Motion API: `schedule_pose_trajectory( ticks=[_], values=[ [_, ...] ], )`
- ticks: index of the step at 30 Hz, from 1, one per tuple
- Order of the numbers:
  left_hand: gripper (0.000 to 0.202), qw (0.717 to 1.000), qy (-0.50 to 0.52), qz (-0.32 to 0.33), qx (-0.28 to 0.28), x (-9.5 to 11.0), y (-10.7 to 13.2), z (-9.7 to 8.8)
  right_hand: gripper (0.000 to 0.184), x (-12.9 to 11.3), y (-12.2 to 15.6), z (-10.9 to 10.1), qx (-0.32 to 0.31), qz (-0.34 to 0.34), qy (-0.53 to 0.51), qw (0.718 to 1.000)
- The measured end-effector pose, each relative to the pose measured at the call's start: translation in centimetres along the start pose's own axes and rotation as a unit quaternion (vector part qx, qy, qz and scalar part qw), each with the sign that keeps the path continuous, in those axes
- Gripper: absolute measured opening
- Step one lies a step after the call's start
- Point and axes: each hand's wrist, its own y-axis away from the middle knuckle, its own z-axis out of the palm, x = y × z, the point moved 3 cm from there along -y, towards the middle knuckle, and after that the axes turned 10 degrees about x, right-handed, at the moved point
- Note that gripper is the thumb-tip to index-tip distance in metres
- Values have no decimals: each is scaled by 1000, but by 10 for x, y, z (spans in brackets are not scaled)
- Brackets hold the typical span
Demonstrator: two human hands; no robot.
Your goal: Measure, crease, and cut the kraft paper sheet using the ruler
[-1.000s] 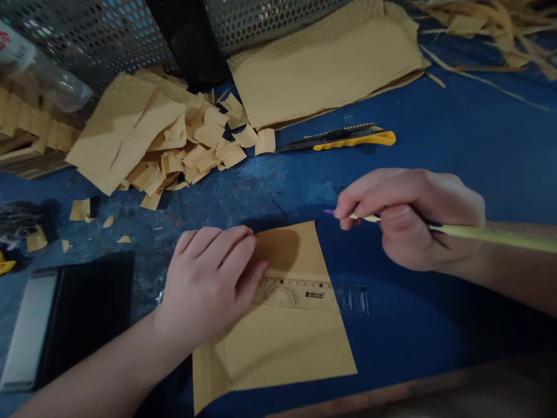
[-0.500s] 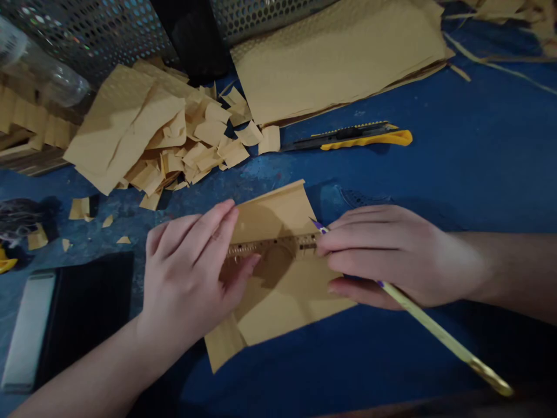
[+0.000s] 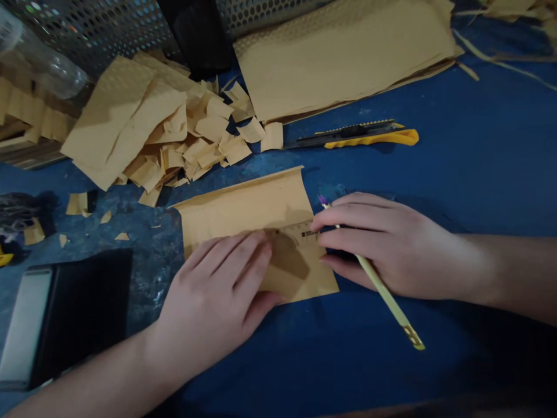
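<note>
A brown paper sheet [image 3: 243, 200] with a folded strip along its far edge lies on the blue surface. My left hand [image 3: 217, 284] rests flat over its near left part, fingers stretched out together, thumb by the near edge. From under those fingertips a clear ruler [image 3: 289, 232] runs across the paper to the right. My right hand [image 3: 387, 244] holds a pale yellow pencil [image 3: 383, 290] with a purple tip between its fingers. The pencil's tip points away, above the paper's right edge. Fingertips of the right hand touch the ruler's right end.
Beyond the paper lies a yellow and black utility knife [image 3: 365, 136]. Behind are stacked brown sheets [image 3: 348, 58] and a heap of paper scraps [image 3: 209, 128]. A black and silver object [image 3: 82, 319] lies at left. A perforated metal panel [image 3: 108, 23] and plastic bottle [image 3: 52, 64] stand at the back.
The paper now lies turned, its folded far edge showing fully. My left hand has slid right and nearer. The ruler has shifted slightly, and the pencil stands steeper in my right hand.
</note>
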Motion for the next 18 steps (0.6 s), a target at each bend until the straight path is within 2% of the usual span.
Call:
schedule_pose_trajectory(
  ticks=[4, 9, 15, 18],
  values=[
    [20, 997, 48, 58, 15, 12, 1, -4, 10, -6, 2, 0, -16, -6, -14, 1000],
    [27, 989, 110, 96, 14, 19, 2, -6, 5, -6, 7, -5, -44, 9, -37, 998],
    [32, 985, 147, 93, -4, 20, 9, -2, 20, -1, 11, -5, -88, 3, -26, 996],
    [32, 984, 150, 97, 0, 19, 14, -1, 22, -1, 12, -5, -84, 4, -28, 996]
  ],
)
